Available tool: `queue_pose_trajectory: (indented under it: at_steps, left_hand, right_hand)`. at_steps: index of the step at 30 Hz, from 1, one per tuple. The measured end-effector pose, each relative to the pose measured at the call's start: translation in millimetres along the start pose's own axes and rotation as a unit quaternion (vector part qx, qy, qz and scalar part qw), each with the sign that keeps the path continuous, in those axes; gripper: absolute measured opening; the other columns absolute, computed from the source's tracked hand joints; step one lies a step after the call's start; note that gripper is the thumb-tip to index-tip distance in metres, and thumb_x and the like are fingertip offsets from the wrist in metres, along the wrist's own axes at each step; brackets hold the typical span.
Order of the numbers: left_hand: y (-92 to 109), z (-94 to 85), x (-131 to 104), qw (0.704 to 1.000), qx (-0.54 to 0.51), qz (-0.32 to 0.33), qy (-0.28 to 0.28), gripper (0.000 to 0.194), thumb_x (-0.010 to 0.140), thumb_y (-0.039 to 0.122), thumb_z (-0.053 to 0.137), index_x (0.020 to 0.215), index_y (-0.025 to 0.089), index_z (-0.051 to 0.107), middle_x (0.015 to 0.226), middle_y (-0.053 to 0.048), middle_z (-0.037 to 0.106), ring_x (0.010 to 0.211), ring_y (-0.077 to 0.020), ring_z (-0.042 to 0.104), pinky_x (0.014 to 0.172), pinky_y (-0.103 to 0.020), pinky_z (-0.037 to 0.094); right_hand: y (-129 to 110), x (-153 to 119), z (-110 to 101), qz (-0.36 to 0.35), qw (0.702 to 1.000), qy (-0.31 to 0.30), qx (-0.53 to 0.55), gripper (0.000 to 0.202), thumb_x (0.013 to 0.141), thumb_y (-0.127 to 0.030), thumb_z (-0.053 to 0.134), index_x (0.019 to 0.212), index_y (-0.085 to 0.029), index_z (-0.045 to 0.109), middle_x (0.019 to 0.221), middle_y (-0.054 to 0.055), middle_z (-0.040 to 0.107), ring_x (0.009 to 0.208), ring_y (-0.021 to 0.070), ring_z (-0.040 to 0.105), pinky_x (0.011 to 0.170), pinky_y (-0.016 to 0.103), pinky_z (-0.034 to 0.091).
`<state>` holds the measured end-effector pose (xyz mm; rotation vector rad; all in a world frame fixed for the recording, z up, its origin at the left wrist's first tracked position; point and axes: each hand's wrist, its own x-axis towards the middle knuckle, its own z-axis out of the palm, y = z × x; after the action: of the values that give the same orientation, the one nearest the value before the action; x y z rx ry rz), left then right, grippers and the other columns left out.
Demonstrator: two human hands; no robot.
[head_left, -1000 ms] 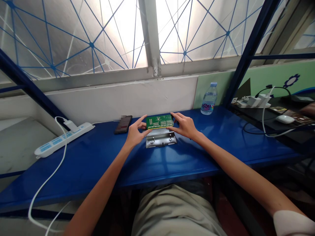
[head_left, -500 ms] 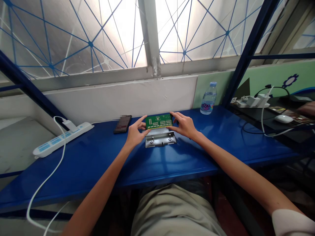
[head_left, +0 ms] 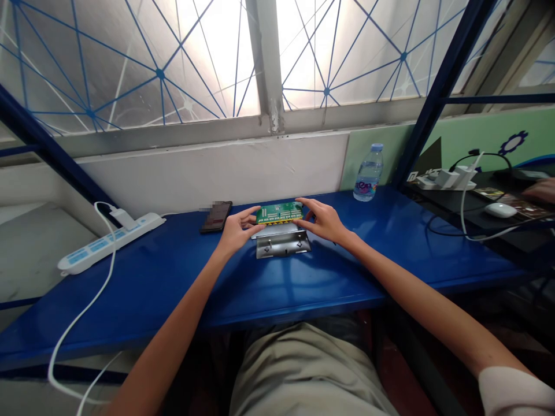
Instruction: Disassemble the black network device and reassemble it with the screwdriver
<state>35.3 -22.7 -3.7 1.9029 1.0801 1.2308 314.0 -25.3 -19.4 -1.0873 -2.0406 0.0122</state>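
A green circuit board (head_left: 278, 212) with a row of yellow connectors along its near edge is held between my two hands. My left hand (head_left: 237, 227) grips its left end, thumb at the near corner and fingers behind. At the right end, my right hand (head_left: 323, 220) pinches it the same way. Just below and nearer to me lies a grey metal casing (head_left: 284, 245) with small posts inside, resting on the blue table (head_left: 277, 289). The board overlaps the casing's far part, so I cannot tell whether they touch.
Left of my hands lies a dark phone (head_left: 217, 217). A white power strip (head_left: 110, 242) with a plugged charger and cable sits farther left. At the back right stands a water bottle (head_left: 368, 173). Beyond it are a white mouse (head_left: 500, 210), cables and another person's hand (head_left: 541, 189).
The circuit board has tipped flatter and dropped slightly, showing more of its yellow near edge. Both hands moved with it and keep their hold.
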Motion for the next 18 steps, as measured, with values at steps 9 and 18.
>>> queue_pose_trajectory:
  at_steps: [9, 18]
  left_hand:
    - [4.8, 1.3, -2.4, 0.999, 0.038, 0.011, 0.034, 0.051, 0.069, 0.040, 0.085, 0.112, 0.013, 0.077, 0.090, -0.009, 0.076, 0.082, -0.0229, 0.070, 0.077, -0.034, 0.057]
    - [3.0, 6.4, -1.7, 0.998, 0.041, 0.018, 0.038, 0.038, 0.081, 0.050, 0.072, 0.090, 0.013, 0.077, 0.064, -0.005, 0.071, 0.055, -0.0160, 0.062, 0.055, -0.027, 0.050]
  right_hand:
    - [-3.4, 3.3, -1.4, 0.038, 0.997, 0.011, 0.071, 0.052, 0.089, -0.056, 0.063, 0.126, -0.020, 0.063, 0.107, 0.008, 0.073, 0.065, 0.0163, 0.068, 0.070, 0.031, 0.052]
    - [-7.2, 6.0, -4.6, 0.145, 0.971, 0.016, 0.190, 0.044, 0.081, -0.061, 0.068, 0.089, -0.019, 0.073, 0.062, 0.001, 0.069, 0.056, 0.0192, 0.068, 0.056, 0.029, 0.052]
